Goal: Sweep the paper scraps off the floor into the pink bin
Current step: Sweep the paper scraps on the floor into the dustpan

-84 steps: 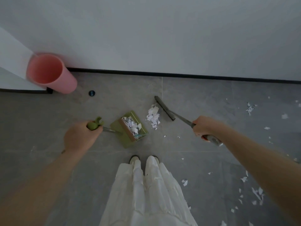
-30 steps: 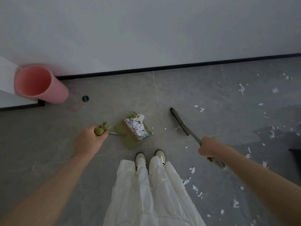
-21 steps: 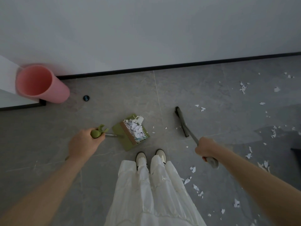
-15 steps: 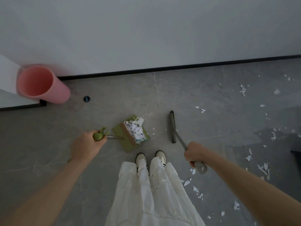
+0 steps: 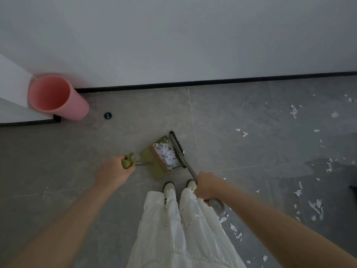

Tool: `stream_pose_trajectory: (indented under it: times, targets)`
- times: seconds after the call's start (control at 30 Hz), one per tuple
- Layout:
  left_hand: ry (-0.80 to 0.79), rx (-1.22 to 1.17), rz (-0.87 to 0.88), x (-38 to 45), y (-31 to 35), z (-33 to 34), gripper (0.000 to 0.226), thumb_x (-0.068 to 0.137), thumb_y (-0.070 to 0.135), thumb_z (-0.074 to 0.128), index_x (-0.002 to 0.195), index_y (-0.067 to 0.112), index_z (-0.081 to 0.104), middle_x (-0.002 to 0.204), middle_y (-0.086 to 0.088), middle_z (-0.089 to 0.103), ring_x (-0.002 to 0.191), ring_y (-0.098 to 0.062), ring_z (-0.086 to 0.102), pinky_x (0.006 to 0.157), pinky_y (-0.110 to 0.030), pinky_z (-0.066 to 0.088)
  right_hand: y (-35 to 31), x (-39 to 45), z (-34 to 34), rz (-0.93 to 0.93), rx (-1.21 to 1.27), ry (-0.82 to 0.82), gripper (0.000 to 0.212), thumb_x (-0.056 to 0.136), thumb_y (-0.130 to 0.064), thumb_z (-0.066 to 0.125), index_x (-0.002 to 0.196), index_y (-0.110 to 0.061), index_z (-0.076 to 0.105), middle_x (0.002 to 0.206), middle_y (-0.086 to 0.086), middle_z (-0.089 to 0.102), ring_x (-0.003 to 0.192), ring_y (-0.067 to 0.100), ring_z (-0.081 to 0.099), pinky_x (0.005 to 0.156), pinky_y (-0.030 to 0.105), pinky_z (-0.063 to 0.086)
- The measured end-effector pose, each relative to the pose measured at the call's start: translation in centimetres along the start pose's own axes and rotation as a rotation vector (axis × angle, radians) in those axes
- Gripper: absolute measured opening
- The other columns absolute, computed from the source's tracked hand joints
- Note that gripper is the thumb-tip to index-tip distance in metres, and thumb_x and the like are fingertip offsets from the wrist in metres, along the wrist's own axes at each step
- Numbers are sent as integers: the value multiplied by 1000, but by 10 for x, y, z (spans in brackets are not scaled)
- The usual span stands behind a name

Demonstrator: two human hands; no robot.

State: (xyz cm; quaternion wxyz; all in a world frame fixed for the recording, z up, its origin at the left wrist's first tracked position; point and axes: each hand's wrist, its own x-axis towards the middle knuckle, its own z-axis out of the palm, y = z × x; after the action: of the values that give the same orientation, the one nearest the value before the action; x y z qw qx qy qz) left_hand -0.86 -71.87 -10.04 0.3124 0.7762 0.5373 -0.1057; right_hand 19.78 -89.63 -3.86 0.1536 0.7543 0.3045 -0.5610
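A green dustpan [image 5: 148, 159] stands on the grey floor just ahead of my shoes, holding a heap of white paper scraps [image 5: 169, 156]. My left hand [image 5: 114, 174] grips the green end of its handle. My right hand [image 5: 206, 187] grips the grey broom handle. The dark broom head [image 5: 176, 147] lies against the dustpan's open right edge. The pink bin [image 5: 56, 97] stands at the far left by the wall corner, its opening facing me. More loose scraps [image 5: 316, 206] lie scattered over the floor to the right.
A white wall with a black skirting board [image 5: 212, 81] runs across the back. A small dark round object [image 5: 108, 115] lies on the floor right of the bin. My white trousers and shoes [image 5: 170, 187] fill the lower middle. A dark patch marks the floor at the right.
The broom head has swung left across the floor until it meets the dustpan's open edge, and my right hand has drawn in toward my feet. The dustpan and left hand have barely moved.
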Motion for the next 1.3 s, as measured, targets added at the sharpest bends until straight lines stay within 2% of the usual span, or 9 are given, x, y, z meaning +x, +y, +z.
stream_pose_trajectory:
  times: [0.1,0.3,0.43,0.53,0.67,0.83,1.0,1.1,1.3]
  targets:
    - [-1,-8,10,-1,4,1,18,88,34,69,89,17,73,65,-7,60,72,-33,62,58,-32,38,-3,-2,2,-22,-23,4,20,89,-11,49,70,-11,44,60,3,52,48,12,49,46,21,42]
    - [63,-10,70,-3,10,7,22,88,38,67,84,16,70,70,-11,65,73,-37,64,56,-32,38,-10,-9,-1,-32,-35,1,21,90,-10,48,70,-10,43,60,3,50,45,10,48,39,17,40]
    - [112,-28,66,-11,14,10,22,88,34,68,87,12,71,71,-15,66,73,-39,63,56,-31,34,-7,-11,-3,-20,-31,-2,7,91,-12,50,86,-6,51,63,2,51,47,9,50,41,18,41]
    - [132,-68,42,-13,14,7,24,88,35,68,83,11,70,69,-15,65,71,-39,63,55,-31,33,-9,-15,-7,-27,-62,27,6,90,-11,48,84,-8,48,64,1,50,48,8,48,40,17,37]
    - [153,-107,12,-11,20,-2,28,90,35,66,74,12,64,57,-4,53,60,-31,54,53,-30,30,-14,-22,-20,-31,-65,48,3,91,-10,49,90,-7,49,68,3,48,50,10,47,41,18,39]
    - [176,-196,-36,-6,24,-19,32,92,35,63,69,13,59,53,0,51,56,-27,53,49,-30,31,-24,-28,-48,-58,-77,84,24,90,-11,53,110,0,58,71,4,48,63,17,53,49,21,43]
    - [271,-245,-92,2,24,-45,35,92,36,62,68,10,61,57,-4,56,55,-26,52,51,-32,39,-41,-35,-79,-50,-74,143,20,89,-9,53,107,-3,55,76,7,56,55,15,56,47,24,50]
    - [319,-312,-130,4,25,-65,38,91,39,61,66,10,62,58,-7,63,59,-30,60,55,-37,47,-53,-42,-97,-78,-106,168,12,90,-9,52,102,-7,50,78,7,55,54,14,55,45,23,50]
    - [415,-383,-199,7,40,-112,36,92,34,63,63,14,56,61,-5,55,63,-30,57,54,-31,36,-79,-53,-135,-120,-165,212,14,91,-10,52,105,-7,51,77,9,57,54,15,55,45,23,49]
